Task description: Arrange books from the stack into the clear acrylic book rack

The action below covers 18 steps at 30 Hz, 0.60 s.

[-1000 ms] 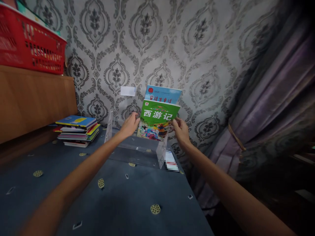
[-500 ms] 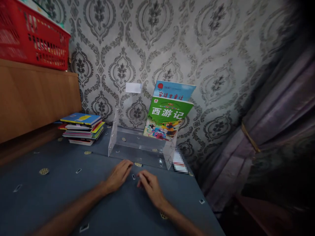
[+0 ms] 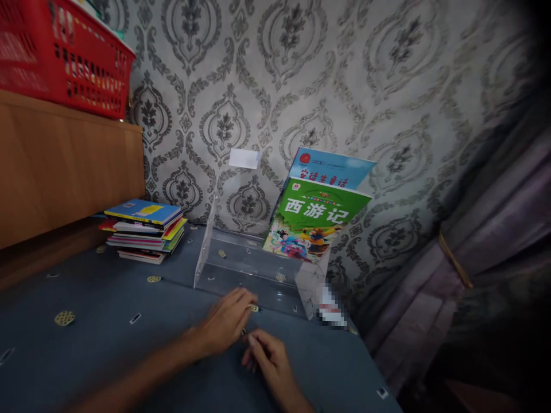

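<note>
Green book [image 3: 317, 219] first, in the head view: it leans back in the right part of the clear rack [image 3: 205, 252], cover facing forward, its top tipped toward the right; it overlaps the blue book [image 3: 333, 168] behind it, so that only the upper part of that cover shows; both books lie beyond the hands and somewhat to their right, apart from either one.

The left hand [image 3: 230, 321] is just in front of the rack's near edge, back upward, its fingers loosely stretched side by side and unclenched; the right hand [image 3: 271, 358] is just beside it, nearer the wearer, fingers curled softly inward, and I cannot tell whether its fingertips meet; nor can I tell whether either hand touches the dark blue cloth [image 3: 107, 355] beneath them.

A stack of books [image 3: 144, 229] sits left of the rack, uneven at its edges; behind it is a wooden cabinet [image 3: 69, 166] bearing a red basket [image 3: 94, 69]; just right of the rack lies a pixelated item, too obscured to name; patterned wallpaper [image 3: 241, 69] rises behind, and a tied curtain [image 3: 430, 310] hangs at the right.
</note>
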{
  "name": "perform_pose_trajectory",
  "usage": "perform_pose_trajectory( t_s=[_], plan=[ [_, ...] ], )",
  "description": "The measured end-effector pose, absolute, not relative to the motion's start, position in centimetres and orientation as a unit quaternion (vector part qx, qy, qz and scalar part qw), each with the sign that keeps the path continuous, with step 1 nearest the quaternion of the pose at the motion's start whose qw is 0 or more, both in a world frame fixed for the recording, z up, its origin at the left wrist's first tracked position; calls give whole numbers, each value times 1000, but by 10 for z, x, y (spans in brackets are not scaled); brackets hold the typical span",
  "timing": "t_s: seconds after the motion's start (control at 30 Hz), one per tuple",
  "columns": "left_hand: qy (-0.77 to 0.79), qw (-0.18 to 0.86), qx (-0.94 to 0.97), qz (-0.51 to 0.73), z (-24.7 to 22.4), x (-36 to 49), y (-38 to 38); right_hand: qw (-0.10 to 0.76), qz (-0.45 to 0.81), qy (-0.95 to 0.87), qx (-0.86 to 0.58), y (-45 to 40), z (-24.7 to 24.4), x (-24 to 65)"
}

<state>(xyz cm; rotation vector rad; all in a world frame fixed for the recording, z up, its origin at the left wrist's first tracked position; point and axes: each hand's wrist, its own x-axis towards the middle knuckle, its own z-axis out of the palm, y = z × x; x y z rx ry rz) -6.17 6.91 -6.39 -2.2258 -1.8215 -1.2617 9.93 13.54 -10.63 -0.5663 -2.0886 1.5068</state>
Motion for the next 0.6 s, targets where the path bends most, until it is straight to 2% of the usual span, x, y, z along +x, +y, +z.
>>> perform_pose_trajectory(
  t_s=[0.07,0.17,0.23,0.3,0.47,0.6],
  plan=[
    [-552,33,-713,-432,-35,-65,82,333,502,-759,-249,151,-92,107],
    [-525,55,-679,-511,5,-73,108,514,417,-672,-333,193,-56,122],
    [-520,41,-650,-552,22,-79,129,619,408,-568,-357,227,-29,131],
    [-532,6,-626,-570,31,-84,151,675,426,-508,-324,258,-2,136],
    [-539,-67,-597,-591,33,-85,192,694,457,-485,-272,307,47,123],
    [-524,-67,-613,-587,33,-80,202,675,491,-485,-261,323,67,104]
  ],
)
